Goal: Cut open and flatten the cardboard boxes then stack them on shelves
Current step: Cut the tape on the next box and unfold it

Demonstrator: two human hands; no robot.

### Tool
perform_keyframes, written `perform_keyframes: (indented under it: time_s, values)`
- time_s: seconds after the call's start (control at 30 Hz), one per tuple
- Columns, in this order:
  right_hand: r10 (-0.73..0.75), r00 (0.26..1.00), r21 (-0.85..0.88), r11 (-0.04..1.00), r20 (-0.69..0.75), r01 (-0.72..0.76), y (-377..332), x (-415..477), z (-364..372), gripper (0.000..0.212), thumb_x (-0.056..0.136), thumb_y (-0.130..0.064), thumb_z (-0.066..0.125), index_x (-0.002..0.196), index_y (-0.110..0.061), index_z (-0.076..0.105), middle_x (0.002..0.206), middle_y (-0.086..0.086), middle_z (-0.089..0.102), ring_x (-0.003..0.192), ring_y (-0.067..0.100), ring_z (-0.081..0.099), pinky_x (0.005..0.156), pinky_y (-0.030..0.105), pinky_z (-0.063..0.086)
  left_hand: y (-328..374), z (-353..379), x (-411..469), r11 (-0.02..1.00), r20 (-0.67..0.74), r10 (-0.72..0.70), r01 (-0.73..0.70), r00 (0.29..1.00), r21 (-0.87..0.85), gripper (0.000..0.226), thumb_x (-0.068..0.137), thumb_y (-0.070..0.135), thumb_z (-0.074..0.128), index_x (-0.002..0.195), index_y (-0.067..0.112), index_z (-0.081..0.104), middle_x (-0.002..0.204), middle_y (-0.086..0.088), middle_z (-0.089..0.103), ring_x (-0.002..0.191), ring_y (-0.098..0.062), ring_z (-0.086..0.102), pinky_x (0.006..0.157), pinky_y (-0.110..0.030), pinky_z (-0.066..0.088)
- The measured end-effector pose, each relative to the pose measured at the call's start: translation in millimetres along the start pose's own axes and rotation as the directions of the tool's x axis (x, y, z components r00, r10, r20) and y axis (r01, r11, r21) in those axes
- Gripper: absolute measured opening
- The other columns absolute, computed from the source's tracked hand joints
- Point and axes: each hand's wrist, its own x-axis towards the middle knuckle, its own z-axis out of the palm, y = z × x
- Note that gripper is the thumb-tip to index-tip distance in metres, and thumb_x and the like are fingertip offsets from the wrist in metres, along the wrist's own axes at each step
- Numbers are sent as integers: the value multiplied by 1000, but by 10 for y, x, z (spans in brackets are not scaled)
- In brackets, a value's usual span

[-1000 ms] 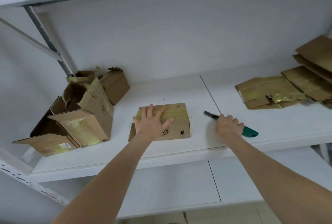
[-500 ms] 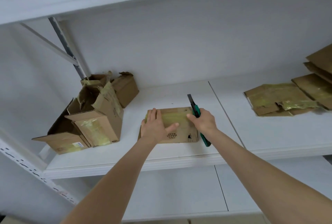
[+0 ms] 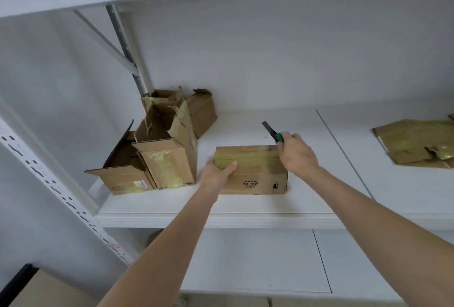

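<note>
Cardboard box sits taped on the shelf, near the front edge. Left grip wraps its left end, thumb on top. Right grip clenches green-handled knife at box's back-right corner.

The cardboard box front reads "SNS BAHA", printed upside down.

Of the person only two arms showed: the left arm and the right arm, both slim and bare from the near edge to the wrists. The left hand and the right hand were bare as well.
</note>
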Motion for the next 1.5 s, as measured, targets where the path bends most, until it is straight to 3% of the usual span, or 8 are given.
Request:
perform_keyframes:
  time_s: [0.1,0.23,0.33,0.53,0.8,0.97,1.3,1.5]
  values:
    - [-175,971,-74,979,160,188,-260,48,-74,31,103,-21,36,131,-23,48,113,10,60,92,29,54,73,34,42,5,9,21,998,3,30,-30,1000,49,53,84,38,73,121,9,49,108,-4,58,105,-25,58,96,-41,50]
    - [-214,934,-253,923,287,289,-557,1,-3,32,104,-30,34,134,-32,45,112,8,57,98,29,56,73,33,39,-4,-47,50,1000,102,-23,24,995,-11,39,89,33,68,114,12,48,102,0,59,93,-17,58,75,-31,50]
    - [-280,911,-342,860,301,378,-679,3,11,35,104,-34,34,136,-45,45,120,5,60,107,28,56,80,33,43,-25,-115,79,996,188,-74,82,979,-35,46,87,36,69,124,11,56,113,-5,68,101,-23,65,82,-37,54]
    - [-311,873,-453,760,377,466,-843,-8,25,39,106,-34,33,136,-58,40,126,1,59,113,26,56,83,31,40,-37,-144,88,996,180,-88,92,980,-15,41,84,37,73,113,11,63,105,-8,71,93,-23,69,85,-39,55]
    - [-323,854,-536,672,408,511,-948,2,10,46,105,-21,36,134,-56,43,121,-1,61,104,23,59,87,34,50,-14,-138,54,994,162,-104,109,981,-22,69,59,50,74,117,12,61,107,-9,70,97,-26,68,90,-45,55]
    - [-323,843,-556,641,431,530,-932,-1,3,50,103,-17,36,133,-57,42,118,-2,62,105,23,60,81,31,48,-6,-132,40,994,167,-101,106,981,-19,49,79,38,74,117,10,60,109,-12,70,98,-28,68,89,-44,56]
    - [-273,864,-647,575,424,500,-1023,-8,12,50,97,-6,43,129,-45,48,110,-3,60,91,21,53,71,28,38,11,-110,12,995,127,-100,103,987,-17,69,63,47,73,119,8,60,110,-12,68,101,-28,65,90,-44,54]
    - [-170,890,-724,526,424,446,-685,-8,-136,45,96,-4,41,123,-37,56,86,-5,51,83,21,51,62,28,35,-18,-89,50,994,92,-103,107,990,-32,44,83,33,74,116,7,61,110,-10,68,102,-26,65,95,-44,52]
